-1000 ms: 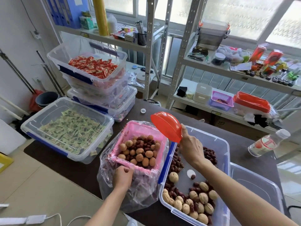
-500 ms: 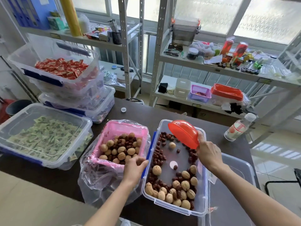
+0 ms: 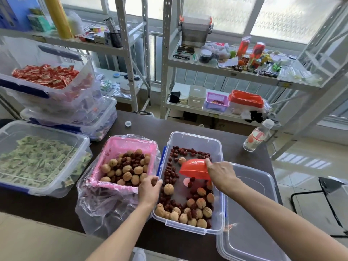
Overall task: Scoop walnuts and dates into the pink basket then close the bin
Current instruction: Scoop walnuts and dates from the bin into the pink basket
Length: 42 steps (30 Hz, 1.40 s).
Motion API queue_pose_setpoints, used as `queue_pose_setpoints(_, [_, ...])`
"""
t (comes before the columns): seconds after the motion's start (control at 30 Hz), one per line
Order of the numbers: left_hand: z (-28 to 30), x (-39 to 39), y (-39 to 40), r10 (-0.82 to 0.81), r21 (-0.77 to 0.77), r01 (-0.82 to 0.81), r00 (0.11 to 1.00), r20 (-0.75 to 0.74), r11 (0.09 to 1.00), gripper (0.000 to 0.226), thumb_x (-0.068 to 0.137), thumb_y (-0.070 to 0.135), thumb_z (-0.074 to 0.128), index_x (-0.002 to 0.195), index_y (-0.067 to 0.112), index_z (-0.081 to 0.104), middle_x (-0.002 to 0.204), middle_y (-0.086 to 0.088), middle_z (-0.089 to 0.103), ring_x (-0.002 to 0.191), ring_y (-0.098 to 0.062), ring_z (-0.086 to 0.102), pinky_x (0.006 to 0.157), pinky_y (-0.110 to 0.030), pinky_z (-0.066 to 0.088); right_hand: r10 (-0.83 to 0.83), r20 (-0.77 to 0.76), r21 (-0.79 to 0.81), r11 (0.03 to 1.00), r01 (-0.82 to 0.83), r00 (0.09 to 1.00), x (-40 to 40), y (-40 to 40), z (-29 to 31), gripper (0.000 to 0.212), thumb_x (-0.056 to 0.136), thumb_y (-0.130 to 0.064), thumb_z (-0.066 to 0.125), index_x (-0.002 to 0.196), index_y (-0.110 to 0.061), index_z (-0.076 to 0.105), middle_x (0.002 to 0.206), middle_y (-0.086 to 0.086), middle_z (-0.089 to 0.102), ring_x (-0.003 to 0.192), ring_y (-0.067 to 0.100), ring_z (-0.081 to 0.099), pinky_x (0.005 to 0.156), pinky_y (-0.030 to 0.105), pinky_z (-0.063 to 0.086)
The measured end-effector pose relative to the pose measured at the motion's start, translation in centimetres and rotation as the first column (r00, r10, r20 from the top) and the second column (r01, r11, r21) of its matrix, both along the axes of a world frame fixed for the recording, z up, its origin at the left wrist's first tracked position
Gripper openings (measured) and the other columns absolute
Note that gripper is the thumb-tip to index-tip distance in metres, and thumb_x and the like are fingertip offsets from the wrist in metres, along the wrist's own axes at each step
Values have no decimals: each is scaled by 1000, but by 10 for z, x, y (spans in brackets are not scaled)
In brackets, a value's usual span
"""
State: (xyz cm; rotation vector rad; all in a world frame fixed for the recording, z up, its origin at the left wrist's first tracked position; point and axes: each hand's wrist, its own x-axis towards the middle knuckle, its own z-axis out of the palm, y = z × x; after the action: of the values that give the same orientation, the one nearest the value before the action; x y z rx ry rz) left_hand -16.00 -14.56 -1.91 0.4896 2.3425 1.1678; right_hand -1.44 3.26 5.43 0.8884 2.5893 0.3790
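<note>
Down drops the red scoop (image 3: 194, 169), gripped by the right hand (image 3: 220, 173), into one clear bin (image 3: 195, 139); left hand (image 3: 149, 190) clutches the one pink basket (image 3: 114, 147).

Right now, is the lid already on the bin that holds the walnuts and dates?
No, the bin stands open, its lid lies on the table to its right, and the right hand holds the red scoop inside it.

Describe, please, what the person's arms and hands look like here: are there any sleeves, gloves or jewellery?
Both forearms are bare all the way to the bottom edge of the picture, with no sleeve showing. The left hand and the right hand wear no gloves. No watch, bracelet or ring shows on the sides facing the camera; the undersides of the wrists and fingers are hidden.
</note>
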Motion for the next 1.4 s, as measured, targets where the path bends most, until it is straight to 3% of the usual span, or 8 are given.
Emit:
queue_pose_setpoints(0.13, [-2, 4, 1, 34, 23, -34, 999, -5, 999, 13, 89, 14, 65, 98, 7, 71, 89, 0, 63, 89, -20, 61, 77, -25, 40, 5, 94, -32, 999, -2, 996, -8, -7, 5, 39, 94, -3, 40, 132, -7, 47, 120, 9, 68, 111, 30, 65, 81, 36, 50])
queue_pose_setpoints(0.3, [-1, 6, 2, 57, 29, -56, 998, -6, 998, 11, 88, 14, 65, 95, 8, 71, 88, -1, 63, 87, -20, 60, 78, -26, 41, 51, 186, -108, 994, -32, 981, -8, -16, 15, 37, 92, -2, 44, 125, -10, 60, 126, 8, 65, 117, 30, 62, 86, 36, 50])
queue_pose_setpoints(0.5, [-2, 8, 3, 77, 37, -78, 997, 9, 996, 4, 88, 15, 65, 85, 16, 67, 88, -2, 65, 86, -21, 61, 78, -26, 41, -17, 219, -321, 943, 89, 976, 2, -24, 19, 30, 87, -2, 48, 113, -8, 60, 116, 13, 68, 102, 31, 66, 80, 36, 52])
queue_pose_setpoints(0.6, [-3, 8, 3, 84, 35, -85, 996, 11, 996, 10, 88, 14, 65, 92, 8, 72, 88, -2, 64, 87, -21, 61, 78, -26, 41, -122, 247, -511, 826, 237, 961, 11, -22, 13, 21, 81, 5, 42, 90, -5, 57, 91, 17, 73, 55, 21, 61, 53, 27, 49])
queue_pose_setpoints(0.67, [-4, 7, 3, 82, 35, -83, 997, 11, 996, 11, 88, 15, 65, 93, 8, 72, 88, -2, 64, 88, -21, 61, 79, -26, 41, -201, 238, -595, 743, 306, 950, 19, -18, 5, 24, 77, 5, 37, 85, -1, 59, 72, 15, 68, 43, 17, 53, 43, 25, 45])
queue_pose_setpoints(0.83, [-4, 7, 3, 70, 41, -71, 997, 19, 997, 8, 88, 15, 66, 90, 10, 71, 87, -2, 64, 87, -22, 61, 78, -26, 41, -321, 239, -746, 542, 385, 916, 36, -18, -15, 27, 69, -1, 33, 62, -5, 59, 52, 7, 58, 36, 14, 47, 39, 23, 40])
queue_pose_setpoints(1.17, [1, 6, 1, 42, 21, -43, 999, 32, 999, 7, 89, 15, 65, 83, 19, 62, 85, 0, 63, 83, -18, 59, 74, -26, 39, -600, 320, -899, 53, 436, 733, 49, -18, -36, 16, 84, 0, 42, 80, -7, 56, 58, 5, 55, 42, 9, 42, 37, 19, 28])
queue_pose_setpoints(1.4, [2, 3, -1, 10, 20, -11, 999, 38, 1000, 9, 88, 16, 65, 81, 21, 62, 85, 0, 65, 84, -18, 61, 73, -25, 41, -667, 339, -924, -105, 367, 663, 57, -9, -40, 14, 88, -1, 42, 80, -6, 52, 59, 6, 56, 40, 9, 42, 36, 18, 27])
